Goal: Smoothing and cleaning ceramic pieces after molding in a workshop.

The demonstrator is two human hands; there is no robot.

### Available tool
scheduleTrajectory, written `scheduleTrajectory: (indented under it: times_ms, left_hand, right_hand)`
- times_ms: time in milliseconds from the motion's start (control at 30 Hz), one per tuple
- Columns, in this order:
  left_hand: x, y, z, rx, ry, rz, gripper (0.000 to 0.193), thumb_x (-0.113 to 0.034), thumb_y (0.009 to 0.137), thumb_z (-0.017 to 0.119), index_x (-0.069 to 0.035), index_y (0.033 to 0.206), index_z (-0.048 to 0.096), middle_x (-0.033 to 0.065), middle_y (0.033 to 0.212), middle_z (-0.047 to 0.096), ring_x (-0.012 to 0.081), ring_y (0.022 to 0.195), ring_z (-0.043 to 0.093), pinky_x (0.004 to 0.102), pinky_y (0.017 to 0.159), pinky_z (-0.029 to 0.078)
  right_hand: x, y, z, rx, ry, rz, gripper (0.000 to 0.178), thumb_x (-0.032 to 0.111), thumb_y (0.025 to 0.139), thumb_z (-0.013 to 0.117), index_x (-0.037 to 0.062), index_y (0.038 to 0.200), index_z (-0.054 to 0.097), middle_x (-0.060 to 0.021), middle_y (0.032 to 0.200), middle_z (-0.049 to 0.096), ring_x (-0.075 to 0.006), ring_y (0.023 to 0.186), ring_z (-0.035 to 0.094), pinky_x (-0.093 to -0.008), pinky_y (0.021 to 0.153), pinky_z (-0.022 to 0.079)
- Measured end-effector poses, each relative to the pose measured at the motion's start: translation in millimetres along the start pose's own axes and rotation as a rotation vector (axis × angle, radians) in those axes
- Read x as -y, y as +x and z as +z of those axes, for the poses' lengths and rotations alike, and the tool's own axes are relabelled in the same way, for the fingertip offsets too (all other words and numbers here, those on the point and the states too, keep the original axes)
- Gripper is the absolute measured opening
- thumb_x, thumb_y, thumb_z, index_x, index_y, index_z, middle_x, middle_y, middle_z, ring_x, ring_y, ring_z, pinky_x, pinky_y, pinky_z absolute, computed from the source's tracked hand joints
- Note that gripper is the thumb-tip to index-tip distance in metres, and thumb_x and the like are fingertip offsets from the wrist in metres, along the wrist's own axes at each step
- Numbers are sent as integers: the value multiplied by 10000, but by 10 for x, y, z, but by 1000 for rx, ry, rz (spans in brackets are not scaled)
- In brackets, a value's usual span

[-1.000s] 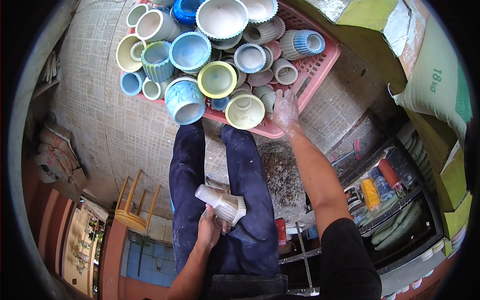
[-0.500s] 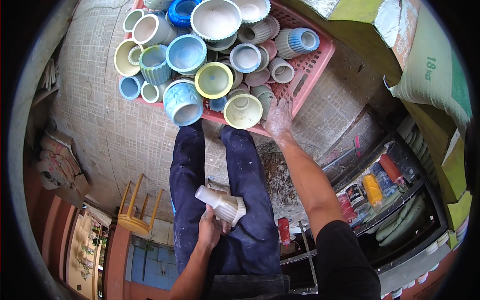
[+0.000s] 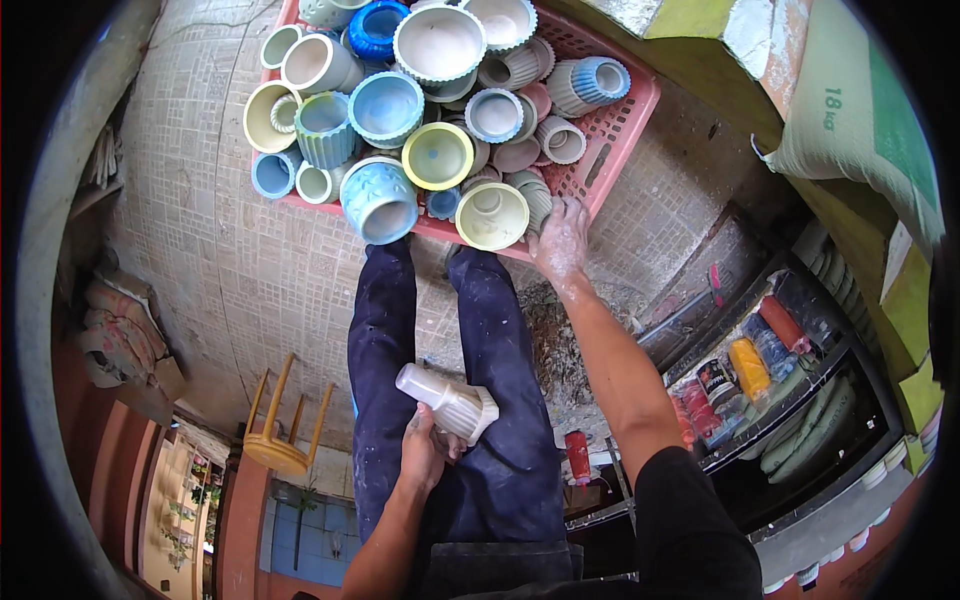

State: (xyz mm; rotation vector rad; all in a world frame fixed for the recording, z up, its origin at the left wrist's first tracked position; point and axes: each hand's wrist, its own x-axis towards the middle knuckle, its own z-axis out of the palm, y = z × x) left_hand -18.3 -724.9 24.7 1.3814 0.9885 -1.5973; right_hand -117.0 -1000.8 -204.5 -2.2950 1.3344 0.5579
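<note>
Over my lap, my left hand (image 3: 424, 452) is closed around a small whitish fluted pot (image 3: 460, 408). It lies tilted, with its smooth narrow end toward the upper left and its wider scalloped rim toward my right thigh. My right hand (image 3: 562, 240), dusted with white powder, reaches to the near right edge of the pink crate (image 3: 632, 150). Its fingers curl round the lower end of a grey-green ribbed pot (image 3: 534, 190), partly hiding it. Beside that pot sits a pale yellow round pot (image 3: 491, 217), and a light blue embossed pot (image 3: 378, 195) leans over the crate's near edge.
Several blue, white and yellow pots fill the crate, including a large scalloped white one (image 3: 440, 45). At the right, a black rack (image 3: 850, 400) holds coloured packets such as a yellow one (image 3: 748, 368). A wooden stool (image 3: 275, 450) lies left; a sack (image 3: 850, 130) stands upper right.
The view has shifted slightly, moving the crate's pots a little to the right and up. Both hands keep their holds, and the fluted pot stays in my left hand over my lap.
</note>
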Motion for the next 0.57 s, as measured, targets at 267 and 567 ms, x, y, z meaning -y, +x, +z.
scheduleTrajectory:
  times_ms: [267,567]
  left_hand:
    - [-747,-557,156,181,275,282,455,-423,1050,363,2,1142,496,142,759,601,184,492,555,310,455,456]
    - [-2074,-1584,205,442,899,497,395,-427,1027,454,-40,1072,519,85,891,574,177,555,580,279,410,444]
  right_hand:
    - [40,-1614,-316,-125,609,300,288,121,701,686,17,557,459,-190,522,443,-353,493,446,-474,522,364]
    - [1087,-3613,-1408,-338,725,684,177,51,711,638,32,630,482,-227,626,547,-404,612,566,-482,589,435]
